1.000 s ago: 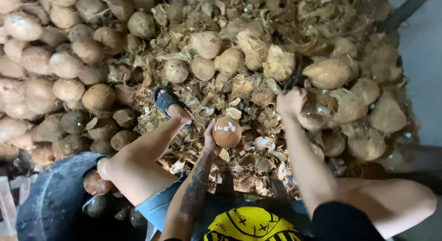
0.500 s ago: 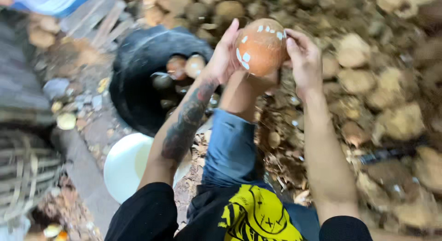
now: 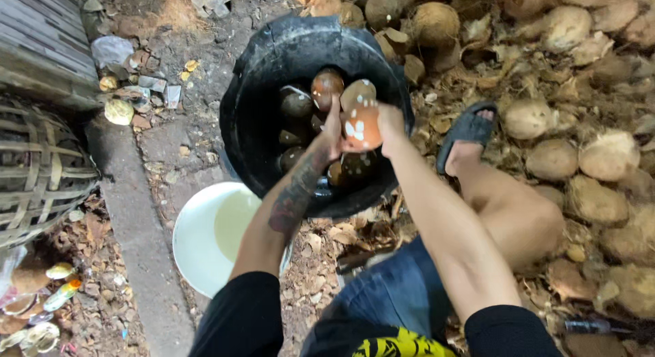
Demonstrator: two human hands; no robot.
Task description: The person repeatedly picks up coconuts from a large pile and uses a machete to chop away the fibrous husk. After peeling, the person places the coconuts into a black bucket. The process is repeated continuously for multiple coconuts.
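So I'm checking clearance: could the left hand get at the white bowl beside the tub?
Probably yes: the white bowl lies uncovered under the left forearm, though the left hand is holding the peeled coconut.

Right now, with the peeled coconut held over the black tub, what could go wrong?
1. Both hands, left hand and right hand, grip the peeled coconut only at its sides; it is round and could slip and knock those already in the black tub.
2. The sandalled foot rests on loose husk scraps, so footing may shift.
3. The white bowl sits right against the tub; a bounce could land in it.
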